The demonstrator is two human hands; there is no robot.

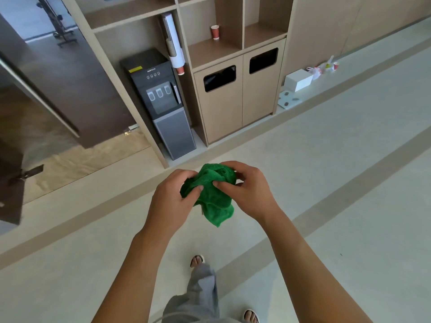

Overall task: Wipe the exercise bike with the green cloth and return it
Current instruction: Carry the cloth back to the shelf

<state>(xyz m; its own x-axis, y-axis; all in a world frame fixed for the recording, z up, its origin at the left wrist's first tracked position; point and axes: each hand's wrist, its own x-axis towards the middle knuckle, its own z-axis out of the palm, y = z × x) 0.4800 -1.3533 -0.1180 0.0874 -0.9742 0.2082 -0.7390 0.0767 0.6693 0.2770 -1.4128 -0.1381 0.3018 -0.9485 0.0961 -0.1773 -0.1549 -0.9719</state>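
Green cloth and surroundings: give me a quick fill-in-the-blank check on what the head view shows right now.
1. The crumpled green cloth is gripped by ____ hands, left hand and right hand.
2. The red paper cup stands on a ____.
3. The dark grey water dispenser stands to the ____ of the beige cabinet with two dark openings.

Missing words: both; shelf; left
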